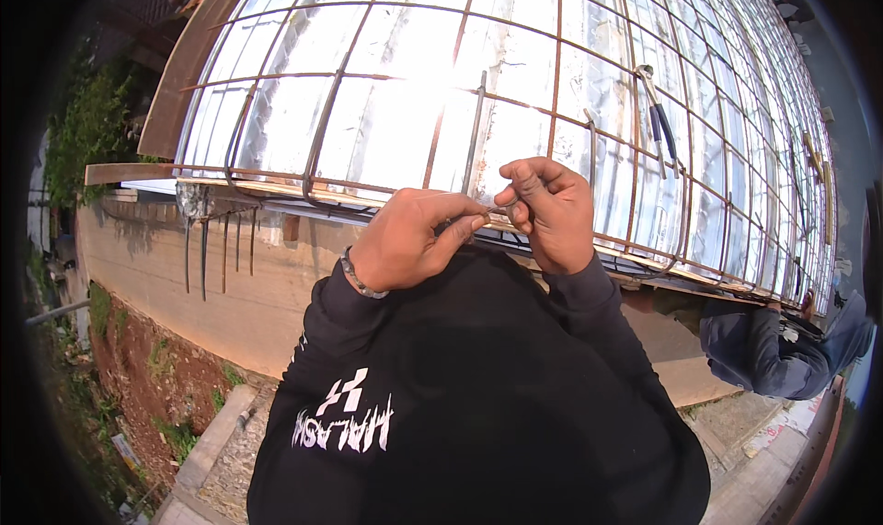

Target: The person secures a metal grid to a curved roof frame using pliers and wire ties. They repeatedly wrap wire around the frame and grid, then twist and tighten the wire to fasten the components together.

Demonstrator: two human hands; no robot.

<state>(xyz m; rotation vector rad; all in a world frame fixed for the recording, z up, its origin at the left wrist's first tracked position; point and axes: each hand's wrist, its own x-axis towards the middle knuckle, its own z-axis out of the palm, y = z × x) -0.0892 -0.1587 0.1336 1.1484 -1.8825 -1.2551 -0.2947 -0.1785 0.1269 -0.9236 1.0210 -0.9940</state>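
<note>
Grey, thin wire point(498, 209) between the hands point(411, 238), both pinching it, beside a rusty rebar grid point(556, 74)

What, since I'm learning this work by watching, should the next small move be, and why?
Probably guide the thin strand to the rebar grid: the left hand and the right hand both seem to pinch it near the grid's closest side, while the dark-handled pliers lie on the grid, held by neither hand.

Crossing rebar point(554, 112) leaves open squares, pliers point(656, 123) partly obstructing one
</note>
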